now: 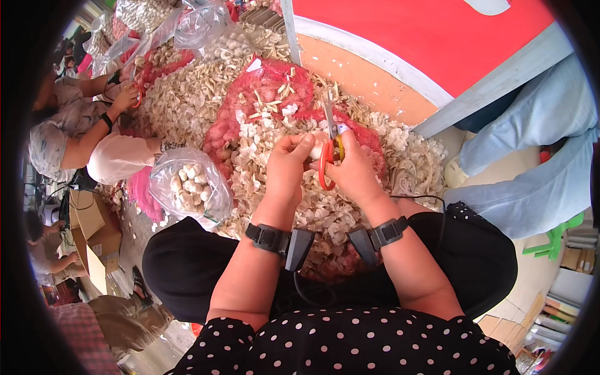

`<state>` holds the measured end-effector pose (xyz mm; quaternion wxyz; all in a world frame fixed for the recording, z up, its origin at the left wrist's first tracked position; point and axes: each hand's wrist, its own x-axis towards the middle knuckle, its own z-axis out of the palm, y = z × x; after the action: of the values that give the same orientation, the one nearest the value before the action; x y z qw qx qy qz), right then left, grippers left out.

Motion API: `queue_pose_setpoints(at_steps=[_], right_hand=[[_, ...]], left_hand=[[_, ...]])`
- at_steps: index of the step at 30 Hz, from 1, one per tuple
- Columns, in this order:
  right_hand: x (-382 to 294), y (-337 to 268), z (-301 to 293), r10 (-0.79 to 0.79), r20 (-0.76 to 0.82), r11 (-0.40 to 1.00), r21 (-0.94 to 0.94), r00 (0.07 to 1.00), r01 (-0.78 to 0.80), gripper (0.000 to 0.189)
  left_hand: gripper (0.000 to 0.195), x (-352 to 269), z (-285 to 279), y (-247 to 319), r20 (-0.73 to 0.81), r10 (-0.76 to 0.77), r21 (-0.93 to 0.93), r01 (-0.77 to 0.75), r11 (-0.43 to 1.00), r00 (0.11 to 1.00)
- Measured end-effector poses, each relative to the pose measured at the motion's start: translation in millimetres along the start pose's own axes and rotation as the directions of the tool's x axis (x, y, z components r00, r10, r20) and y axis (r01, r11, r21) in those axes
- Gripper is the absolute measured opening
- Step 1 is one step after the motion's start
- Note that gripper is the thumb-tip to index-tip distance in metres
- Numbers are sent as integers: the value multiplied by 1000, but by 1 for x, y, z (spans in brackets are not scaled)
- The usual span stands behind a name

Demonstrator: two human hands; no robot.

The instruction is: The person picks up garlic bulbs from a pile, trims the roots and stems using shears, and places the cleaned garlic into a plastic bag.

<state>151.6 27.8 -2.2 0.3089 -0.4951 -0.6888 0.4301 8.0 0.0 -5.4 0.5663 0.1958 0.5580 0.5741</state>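
Note:
Between my fingertips is a pale garlic bulb (318, 143), gripped by my left hand (291, 159). My right hand (352, 166) holds a pair of scissors (326, 159) with orange-red and yellow handles; the blades point up and away from me. Its fingers sit close beside the bulb, and the handles partly cover it. Below both hands spreads a heap of dry garlic skins (262, 176). A red mesh sack (229, 110) surrounds part of that heap, with bulbs showing through its net.
On my left stands a clear plastic bag (192, 187) of garlic bulbs. Beyond it a co-worker's hand (125, 97) holds orange-handled scissors. A red and orange panel (370, 70) rises ahead on the right. Someone's jeans-clad leg (511, 197) is close on my right. Cardboard boxes (96, 229) lie further left.

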Motion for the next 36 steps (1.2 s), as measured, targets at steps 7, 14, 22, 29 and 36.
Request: queue_pose_setpoints(at_steps=[7, 14, 22, 29, 36], right_hand=[[1, 29, 9, 251, 229, 287, 910, 940, -299, 41], [8, 50, -14, 109, 266, 227, 931, 958, -284, 48], [4, 53, -18, 190, 268, 376, 869, 945, -322, 35], [4, 38, -12, 200, 220, 444, 848, 955, -289, 41], [4, 39, -4, 192, 232, 382, 877, 953, -291, 43]], left_hand=[[12, 5, -6, -12, 0, 85, 92, -85, 992, 996], [49, 18, -19, -46, 275, 387, 752, -448, 484, 880], [38, 1, 17, -10, 345, 445, 633, -555, 540, 827], [23, -7, 18, -13, 247, 519, 740, -505, 444, 818], [22, -1, -5, -16, -28, 254, 567, -193, 801, 967]])
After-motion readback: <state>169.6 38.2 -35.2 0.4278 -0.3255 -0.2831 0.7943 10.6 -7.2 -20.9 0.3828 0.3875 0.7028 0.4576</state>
